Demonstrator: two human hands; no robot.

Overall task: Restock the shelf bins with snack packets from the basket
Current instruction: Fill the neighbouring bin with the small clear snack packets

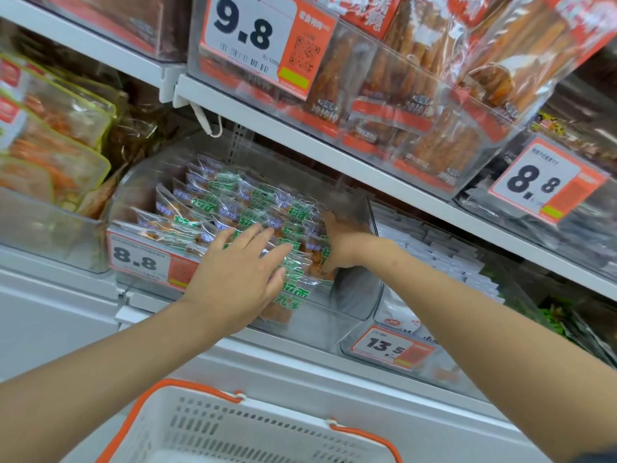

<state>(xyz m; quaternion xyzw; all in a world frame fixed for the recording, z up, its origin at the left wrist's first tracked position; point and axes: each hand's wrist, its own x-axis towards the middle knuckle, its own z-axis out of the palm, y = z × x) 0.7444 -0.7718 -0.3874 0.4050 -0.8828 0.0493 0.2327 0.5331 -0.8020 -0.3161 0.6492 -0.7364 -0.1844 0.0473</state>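
The green-labelled snack packets (240, 202) are stacked in the clear bin (354, 292) at frame centre. The left hand (240, 269) is laid on them, its grip spread flat. The right hand (344, 242) is pushed in at their right edge, and its grip cannot be told. The basket (200, 426) is seen at the bottom edge.

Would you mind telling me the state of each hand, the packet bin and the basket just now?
Left hand, open, flat on the green packets.
Right hand, inside the bin, against the packets; grip unclear.
Clear bin, nearly full of packets in rows.
Basket, handles down, no packets visible in it.
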